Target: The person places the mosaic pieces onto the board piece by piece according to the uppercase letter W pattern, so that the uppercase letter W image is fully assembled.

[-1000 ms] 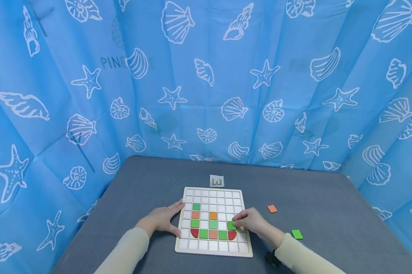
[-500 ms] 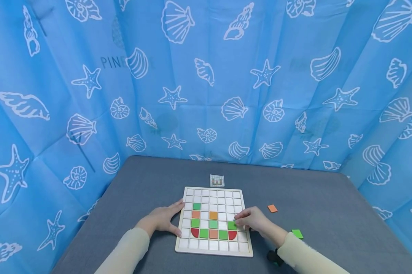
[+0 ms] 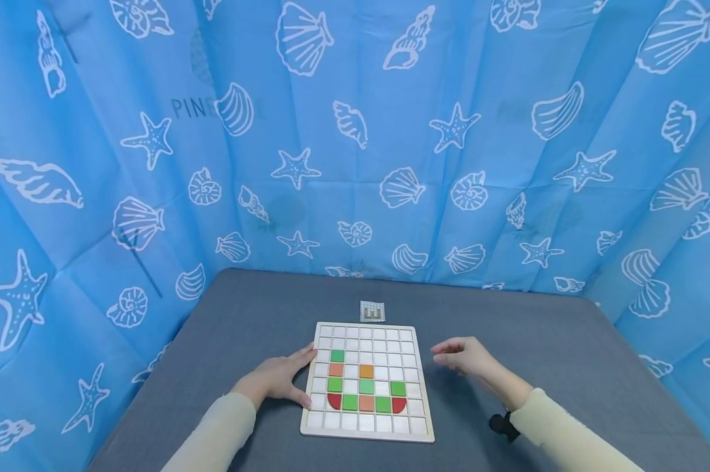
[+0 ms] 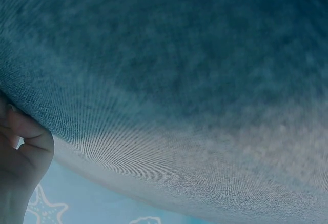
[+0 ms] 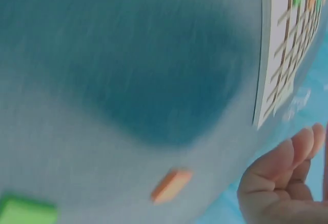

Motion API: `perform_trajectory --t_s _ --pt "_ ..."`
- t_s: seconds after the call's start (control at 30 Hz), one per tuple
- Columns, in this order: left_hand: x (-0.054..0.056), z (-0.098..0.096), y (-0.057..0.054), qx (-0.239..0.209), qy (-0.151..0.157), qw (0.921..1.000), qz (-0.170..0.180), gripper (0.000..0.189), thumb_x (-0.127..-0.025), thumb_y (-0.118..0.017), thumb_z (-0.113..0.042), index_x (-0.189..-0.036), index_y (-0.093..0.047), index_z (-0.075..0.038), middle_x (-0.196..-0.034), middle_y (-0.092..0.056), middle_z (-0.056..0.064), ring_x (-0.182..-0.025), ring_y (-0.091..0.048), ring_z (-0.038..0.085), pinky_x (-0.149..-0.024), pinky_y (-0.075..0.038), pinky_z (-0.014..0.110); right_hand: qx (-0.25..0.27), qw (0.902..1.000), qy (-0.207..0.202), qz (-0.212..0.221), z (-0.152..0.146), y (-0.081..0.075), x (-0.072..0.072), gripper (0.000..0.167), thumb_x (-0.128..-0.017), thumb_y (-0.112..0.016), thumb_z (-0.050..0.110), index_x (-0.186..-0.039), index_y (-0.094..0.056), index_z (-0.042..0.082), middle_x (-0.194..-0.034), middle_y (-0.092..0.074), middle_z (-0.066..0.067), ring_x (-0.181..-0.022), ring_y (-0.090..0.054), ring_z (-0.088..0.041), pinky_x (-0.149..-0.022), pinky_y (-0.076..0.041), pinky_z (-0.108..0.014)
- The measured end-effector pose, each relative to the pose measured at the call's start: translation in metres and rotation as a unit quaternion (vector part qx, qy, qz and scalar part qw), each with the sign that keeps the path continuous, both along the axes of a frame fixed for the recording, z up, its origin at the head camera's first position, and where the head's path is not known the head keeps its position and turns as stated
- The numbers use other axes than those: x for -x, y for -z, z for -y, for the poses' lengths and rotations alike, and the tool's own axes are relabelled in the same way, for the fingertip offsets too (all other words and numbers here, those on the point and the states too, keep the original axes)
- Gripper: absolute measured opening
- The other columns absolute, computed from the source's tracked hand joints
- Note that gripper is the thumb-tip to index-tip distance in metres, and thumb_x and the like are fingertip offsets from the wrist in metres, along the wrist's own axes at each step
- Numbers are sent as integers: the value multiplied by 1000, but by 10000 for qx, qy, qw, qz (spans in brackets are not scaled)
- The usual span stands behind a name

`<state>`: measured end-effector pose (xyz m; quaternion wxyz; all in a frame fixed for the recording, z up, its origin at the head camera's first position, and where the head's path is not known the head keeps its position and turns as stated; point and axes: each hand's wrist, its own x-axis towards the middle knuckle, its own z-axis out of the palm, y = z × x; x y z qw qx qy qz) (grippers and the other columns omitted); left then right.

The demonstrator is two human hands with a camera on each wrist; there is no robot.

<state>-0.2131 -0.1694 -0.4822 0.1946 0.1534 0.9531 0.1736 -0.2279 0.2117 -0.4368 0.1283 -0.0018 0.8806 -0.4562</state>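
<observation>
A white gridded board (image 3: 366, 425) lies on the table, with coloured tiles in several of its squares. My left hand (image 3: 280, 378) rests at the board's left edge, thumb and fingers spread. On the board's right side a green tile (image 3: 397, 389) sits flat above a red rounded tile (image 3: 398, 405). An orange tile (image 3: 366, 371) stands out in the middle column. Off to the right of the board, my right hand (image 3: 469, 359) is over the table with fingers loosely bent, holding nothing. Beneath it, the right wrist view shows a loose orange tile (image 5: 171, 185) and a loose green tile (image 5: 26, 211).
A small card with a printed grid pattern (image 3: 372, 311) lies just behind the board. The grey table (image 3: 272, 295) ends at a blue shell-print curtain (image 3: 355, 164). A small black object (image 3: 503, 427) shows beside the right sleeve.
My right hand has let go of the green tile, which now lies flat in its square. The hand has moved right and back, off the board. My left hand has stayed put.
</observation>
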Motion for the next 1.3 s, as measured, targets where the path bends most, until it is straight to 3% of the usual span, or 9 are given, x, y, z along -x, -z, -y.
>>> perform_trajectory --t_s 0.2,0.43,0.7,0.83,0.93,1.3 --pt "-1 0 0 -27 23 10000 -38 106 -69 -81 -56 -154 -30 -18 -160 -23 -3 -137 -37 34 -106 -34 50 221 9993 -298 65 -35 -9 17 36 -94 -64 13 -123 -60 -8 -108 -64 -15 -93 -58 -32 -78 -48 -47" --pt "2 1 2 -11 81 10000 -28 106 -69 -80 -57 -154 -30 -18 -160 -22 -3 -137 -37 33 -107 -34 50 -95 9942 -1038 245 -71 -3 37 45 -95 -66 19 -131 -56 -6 -131 -51 -31 -116 -54 -41 -90 -43 -61" --pt "4 2 5 -84 176 9998 4 106 -70 -80 -58 -154 -30 -17 -160 -22 -1 -137 -37 35 -106 -34 51 -342 9894 -1311 529 -94 15 47 44 -92 -69 15 -129 -58 -5 -127 -55 -28 -114 -53 -40 -87 -45 -57" --pt "4 2 5 -91 170 9998 -7 106 -69 -80 -58 -154 -31 -16 -160 -22 -1 -137 -37 35 -106 -34 51 -318 9893 -1310 551 -95 20 51 39 -90 -69 10 -125 -61 -6 -104 -62 -17 -92 -56 -28 -75 -46 -42" --pt "4 3 5 -58 129 9999 7 106 -69 -79 -58 -154 -30 -18 -161 -22 -2 -137 -37 35 -107 -33 51 -226 9888 -1396 479 -95 22 52 36 -88 -69 5 -121 -63 -9 -86 -57 -7 -77 -49 -21 -66 -40 -34" --pt "3 2 6 -58 78 10000 -20 107 -68 -80 -59 -154 -31 -18 -160 -23 -2 -136 -38 36 -106 -33 52 -473 9901 -1318 86 -88 26 51 23 -82 -71 -6 -104 -67 -12 -80 -54 -6 -73 -46 -20 -65 -39 -33"
